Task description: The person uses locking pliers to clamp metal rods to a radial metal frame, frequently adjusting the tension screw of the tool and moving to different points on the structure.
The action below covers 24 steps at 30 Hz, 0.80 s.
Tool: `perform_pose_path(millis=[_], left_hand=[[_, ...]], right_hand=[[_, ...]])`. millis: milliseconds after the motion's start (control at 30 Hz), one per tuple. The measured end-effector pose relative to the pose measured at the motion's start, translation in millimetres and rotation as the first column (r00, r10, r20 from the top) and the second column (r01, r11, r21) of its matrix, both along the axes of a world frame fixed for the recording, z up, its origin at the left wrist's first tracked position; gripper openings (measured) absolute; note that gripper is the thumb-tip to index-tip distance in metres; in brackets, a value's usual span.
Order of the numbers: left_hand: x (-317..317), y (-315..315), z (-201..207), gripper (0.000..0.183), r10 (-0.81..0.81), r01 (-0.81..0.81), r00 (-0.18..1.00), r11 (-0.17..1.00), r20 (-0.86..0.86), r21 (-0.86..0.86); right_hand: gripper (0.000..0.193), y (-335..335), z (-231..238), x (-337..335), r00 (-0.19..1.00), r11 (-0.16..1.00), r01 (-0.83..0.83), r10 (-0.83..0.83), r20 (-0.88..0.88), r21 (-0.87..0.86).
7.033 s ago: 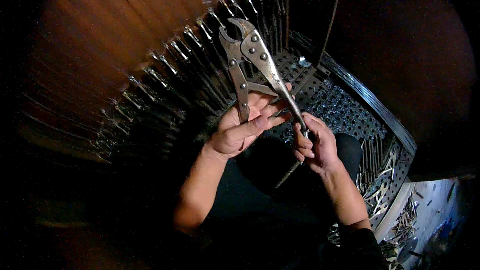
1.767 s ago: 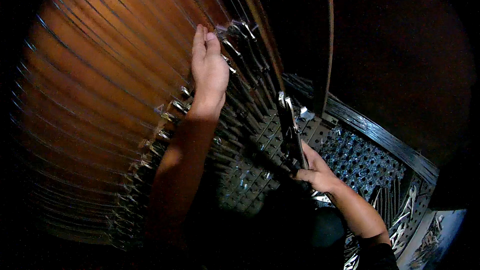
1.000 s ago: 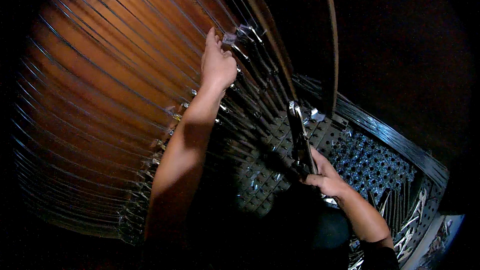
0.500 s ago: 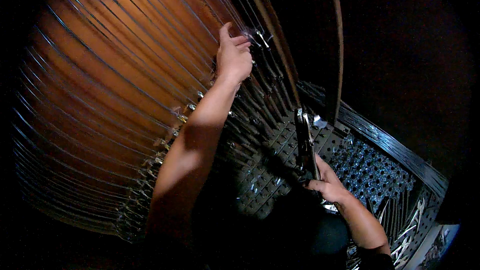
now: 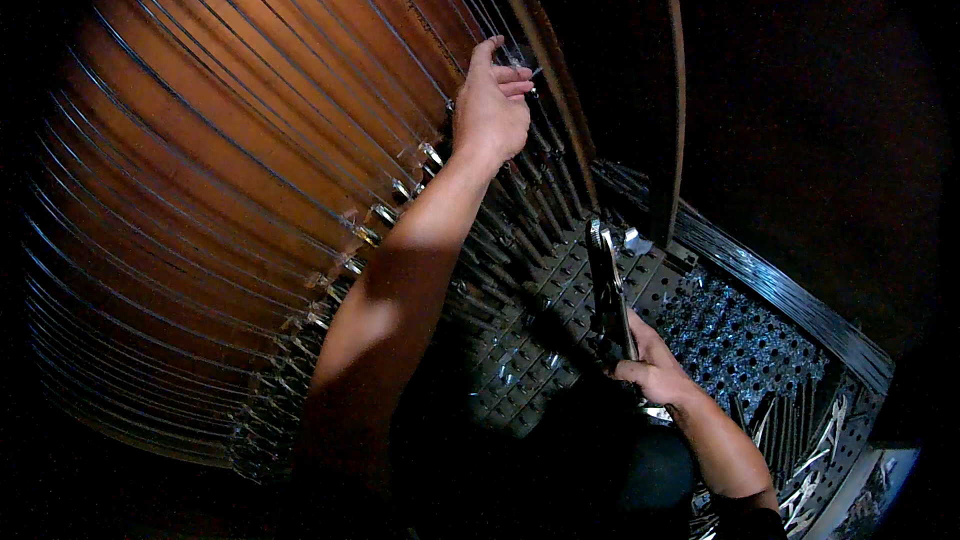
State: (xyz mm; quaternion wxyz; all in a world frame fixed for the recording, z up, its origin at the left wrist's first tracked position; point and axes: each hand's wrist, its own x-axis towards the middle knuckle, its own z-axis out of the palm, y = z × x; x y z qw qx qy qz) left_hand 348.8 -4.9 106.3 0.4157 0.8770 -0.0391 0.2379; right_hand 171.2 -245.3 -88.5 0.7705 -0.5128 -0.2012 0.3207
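Observation:
My left hand (image 5: pixel 492 110) is raised among taut thin wires (image 5: pixel 240 20). Its fingers are apart, one pointing up and the others bent to the right. They reach a wire beside a small shiny clip (image 5: pixel 536 92); a firm grip on it does not show. Low on the right, my right hand (image 5: pixel 655 370) is closed round the handles of pliers (image 5: pixel 605 275), whose toothed metal head points up. Bright metal clips (image 5: pixel 385 212) line the wires' lower ends, beside my left forearm. Dark rods (image 5: pixel 535 205) run on below the clips.
A large curved copper-brown surface (image 5: pixel 270 100) lies behind the wires. Below is a perforated metal plate (image 5: pixel 530 380) with small pegs. At right lie a studded panel (image 5: pixel 745 340), a bundle of thin wires (image 5: pixel 790 285) and loose metal pieces (image 5: pixel 825 450). A curved strap (image 5: pixel 678 90) hangs right.
My left hand has moved right and slightly up to the shiny clip, uncovering more clips along the wires. My right hand and the pliers have hardly moved.

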Motion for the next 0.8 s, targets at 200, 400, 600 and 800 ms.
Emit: perform_pose_path(millis=[200,400,600,800], left_hand=[[-5,-1,-1,0.073,-0.087,0.088,0.996,0.996,0.032,-0.033],[-8,-2,1,0.054,-0.092,0.094,0.995,0.995,0.035,-0.046],[-13,-2,0,0.025,-0.116,0.117,0.993,0.980,0.021,-0.158],[-33,-5,1,0.032,-0.173,0.161,0.985,0.940,-0.014,-0.301]], right_hand=[[0.098,1,-5,-2,1.000,0.999,0.023,-0.023,0.009,-0.029],[0.098,1,-11,-1,0.999,0.999,0.027,-0.027,0.019,-0.028],[0.097,1,-4,2,1.000,1.000,-0.009,0.009,0.020,-0.025],[0.092,8,-1,25,0.991,0.998,0.032,-0.024,0.135,-0.056]])
